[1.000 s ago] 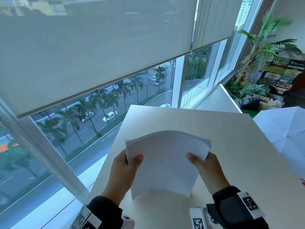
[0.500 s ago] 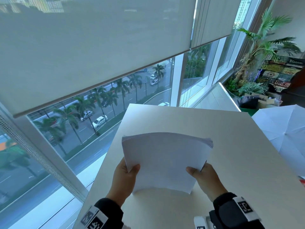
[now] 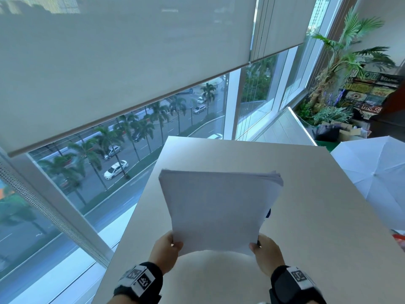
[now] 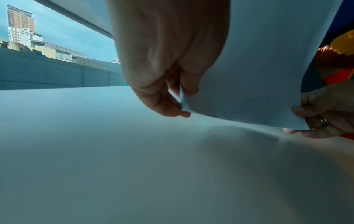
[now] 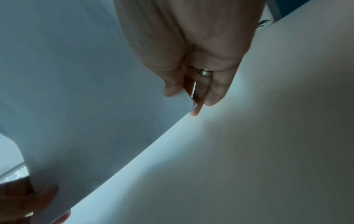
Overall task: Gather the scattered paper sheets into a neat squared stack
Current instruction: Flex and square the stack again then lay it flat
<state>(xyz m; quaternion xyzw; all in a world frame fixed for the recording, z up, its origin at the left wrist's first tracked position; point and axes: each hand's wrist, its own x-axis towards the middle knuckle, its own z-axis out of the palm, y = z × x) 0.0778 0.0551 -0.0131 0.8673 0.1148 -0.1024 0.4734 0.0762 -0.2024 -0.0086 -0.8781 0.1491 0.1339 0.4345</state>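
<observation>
Already gathered, the white paper sheet stack (image 3: 219,211) hangs above the pale worktop (image 3: 328,216), its lower corners pinched by left hand (image 3: 165,252) and right hand (image 3: 266,255) fingers; such slim corner grips could let the fanned top edges splay or slip.

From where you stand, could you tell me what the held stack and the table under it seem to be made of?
The stack of sheets looks like plain white paper, matte: it bows between the left hand and right hand, with thin layered edges on top. The table shows a smooth, matte off-white surface, likely laminate or painted board; I cannot tell which.
</observation>
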